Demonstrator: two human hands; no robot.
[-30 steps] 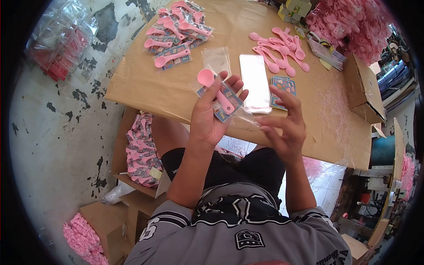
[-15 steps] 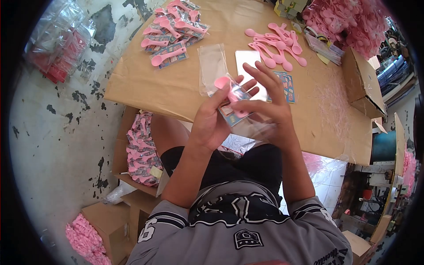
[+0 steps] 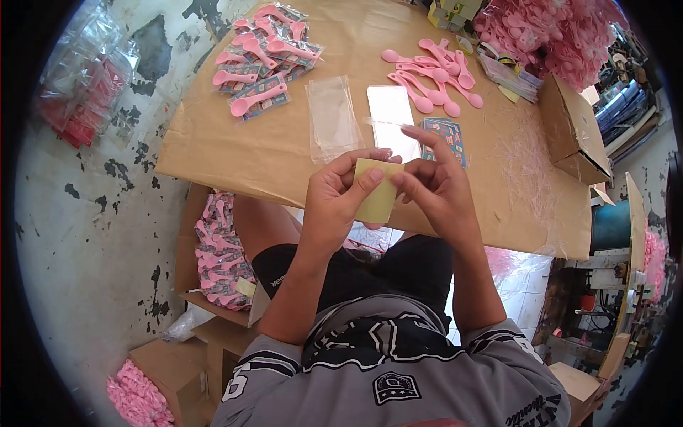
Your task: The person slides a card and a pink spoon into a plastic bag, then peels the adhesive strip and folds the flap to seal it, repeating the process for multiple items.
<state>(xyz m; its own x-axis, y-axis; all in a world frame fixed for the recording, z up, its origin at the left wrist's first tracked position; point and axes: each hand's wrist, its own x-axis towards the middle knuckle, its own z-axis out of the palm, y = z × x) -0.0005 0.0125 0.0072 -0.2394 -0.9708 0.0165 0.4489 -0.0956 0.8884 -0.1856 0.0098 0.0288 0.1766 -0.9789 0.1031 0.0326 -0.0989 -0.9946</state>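
Note:
Between my two hands a card with its plain yellow side up (image 3: pixel 377 192) is held near the table's front edge. My left hand (image 3: pixel 341 196) pinches it, thumb on top. My right hand (image 3: pixel 437 188) has its thumb and a finger at the card's right edge, with a thin clear strip near the raised index finger. A bit of pink shows below the card and at its top. Beyond my hands lie clear bags (image 3: pixel 331 117), a white stack (image 3: pixel 390 107) and printed blue cards (image 3: pixel 445 139).
Packed pink spoons (image 3: pixel 260 99) lie at the table's back left, loose pink spoons (image 3: pixel 437 71) at the back right. A cardboard box (image 3: pixel 576 128) stands at the right edge. Below left, another box holds packed spoons (image 3: pixel 220 249).
The spoon and card in my hands have been turned over, so the yellow back now faces up. My right hand has closed in on the card's right edge. The view has shifted slightly.

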